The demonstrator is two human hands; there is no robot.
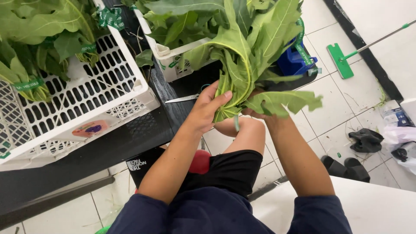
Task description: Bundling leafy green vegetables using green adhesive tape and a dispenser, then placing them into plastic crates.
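crate: white perforated plastic | leaves: matt green | table: dark wood-grain | floor: glossy tile

Drooping leaves of the leaf bunch hide the right hand. The scissors show only their blades; the white crate at nine o'clock runs off-frame.

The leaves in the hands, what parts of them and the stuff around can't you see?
Head view only:
- Right hand: mostly hidden behind the bunch of leaves.
- Scissors: handles covered by the left hand.
- Blue container: mostly hidden by leaves; contents unseen.
- White crates: cut off by the top and left edges.
- Mop: handle runs off the right edge.
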